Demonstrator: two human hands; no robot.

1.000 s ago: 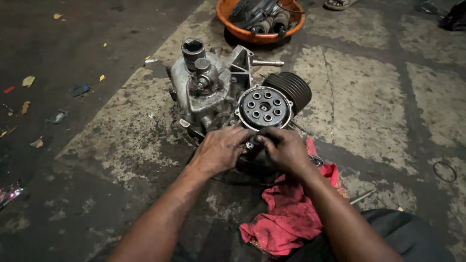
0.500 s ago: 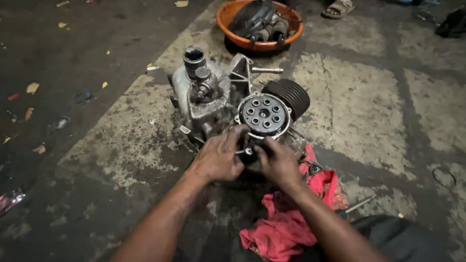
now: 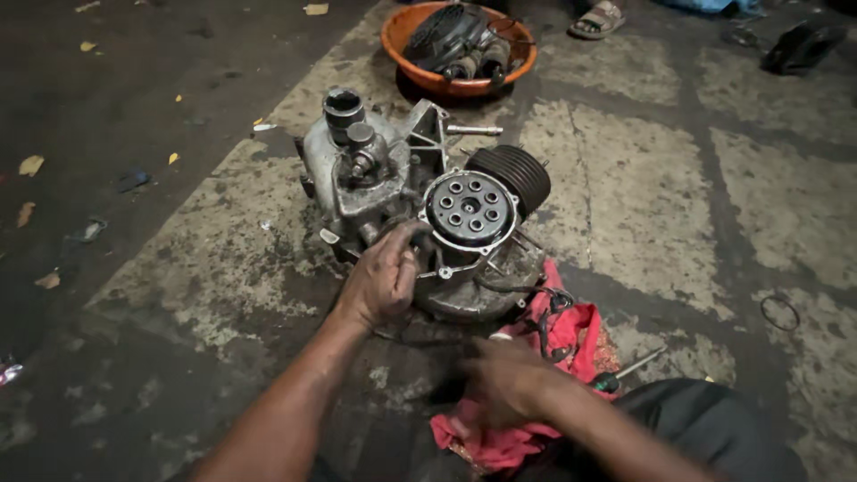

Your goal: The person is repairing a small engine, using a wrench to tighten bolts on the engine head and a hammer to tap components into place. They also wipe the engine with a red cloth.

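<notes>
A greasy grey engine (image 3: 366, 183) lies on the concrete floor, its round clutch plate with several holes (image 3: 470, 210) facing up and a black finned cylinder (image 3: 516, 174) behind it. My left hand (image 3: 384, 278) grips the casing just left of the clutch plate, with the fingers curled over its edge. My right hand (image 3: 502, 384) is blurred and hovers low over a red rag (image 3: 576, 332), apart from the engine. I cannot tell whether it holds anything.
An orange bowl (image 3: 394, 42) holding dark engine parts stands behind the engine. A metal rod (image 3: 473, 130) lies beside it. A screwdriver (image 3: 632, 366) rests right of the rag and a thin ring (image 3: 779, 312) at far right. A sandalled foot (image 3: 600, 20) is at the top.
My right hand has left the engine and drawn back toward me, over the red rag. My left hand stays on the casing. The view has moved closer.
</notes>
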